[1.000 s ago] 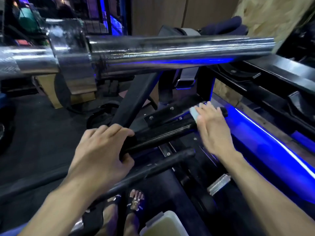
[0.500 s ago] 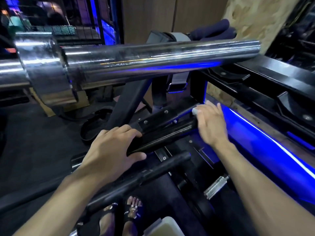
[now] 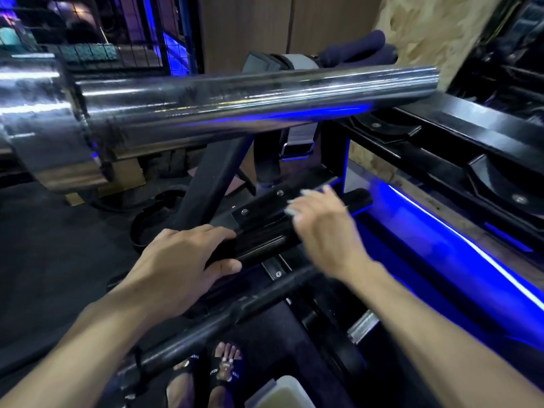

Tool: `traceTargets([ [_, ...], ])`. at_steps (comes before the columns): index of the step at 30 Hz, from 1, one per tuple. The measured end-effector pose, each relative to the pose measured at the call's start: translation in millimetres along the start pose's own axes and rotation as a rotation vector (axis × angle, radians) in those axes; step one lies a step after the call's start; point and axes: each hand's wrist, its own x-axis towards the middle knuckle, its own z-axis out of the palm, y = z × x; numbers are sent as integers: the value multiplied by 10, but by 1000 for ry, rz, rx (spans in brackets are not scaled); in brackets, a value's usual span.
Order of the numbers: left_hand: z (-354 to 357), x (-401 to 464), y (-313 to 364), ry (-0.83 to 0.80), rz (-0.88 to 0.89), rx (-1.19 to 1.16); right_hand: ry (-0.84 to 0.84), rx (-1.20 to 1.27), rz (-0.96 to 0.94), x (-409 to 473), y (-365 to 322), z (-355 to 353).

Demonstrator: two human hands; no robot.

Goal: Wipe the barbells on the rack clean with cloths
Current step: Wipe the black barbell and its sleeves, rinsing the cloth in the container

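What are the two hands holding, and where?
The left hand grips the black barbell sleeve at its near end. The blurred right hand seems to press a pale cloth farther along.

Chrome barbell sleeve (image 3: 250, 104): polished metal, mirror-glossy, faint streaks; black barbell sleeve (image 3: 265, 240): glossy, smooth; lower bar (image 3: 223, 316): matt black; rack frame (image 3: 441, 134): painted black metal, semi-gloss; wall panel (image 3: 435, 33): rough chipboard; floor (image 3: 59, 245): dark, matt.

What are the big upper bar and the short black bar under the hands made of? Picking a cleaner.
Upper bar: likely chromed or polished steel; mirror-like streaked reflections. Short black bar: glossy black, perhaps coated metal; thin highlights along it.
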Motion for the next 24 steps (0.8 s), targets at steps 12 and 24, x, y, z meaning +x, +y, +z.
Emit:
traceTargets([
  [12,29,-62,70,70,42,223,83,35,231,-7,168,143],
  [24,42,-44,48,53,3,152,72,27,284,19,-42,17],
])
